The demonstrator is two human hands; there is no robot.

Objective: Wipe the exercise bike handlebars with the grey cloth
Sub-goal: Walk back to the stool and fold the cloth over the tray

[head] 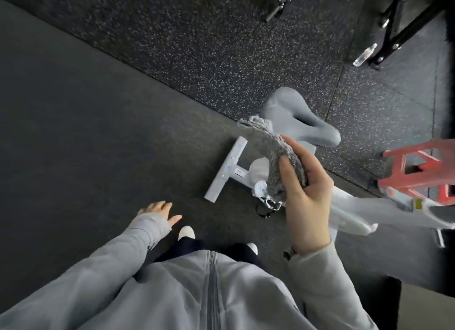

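Observation:
My right hand (307, 194) is shut on the fluffy grey cloth (273, 152), which hangs bunched above the light grey exercise bike. The bike's saddle (295, 115) lies just beyond the cloth. Its rear floor bar (227, 172) rests on the dark mat to the left. The frame (354, 211) runs off to the right edge, and the handlebars are out of sight there. My left hand (160, 213) hangs low at my side, fingers apart and holding nothing, well away from the bike.
A red plastic stool (418, 172) stands at the right, close to the bike's front. Black gym equipment frames (403, 19) and a water bottle (364, 55) lie at the top right. Speckled rubber floor (197, 46) spreads beyond the dark mat (73, 133).

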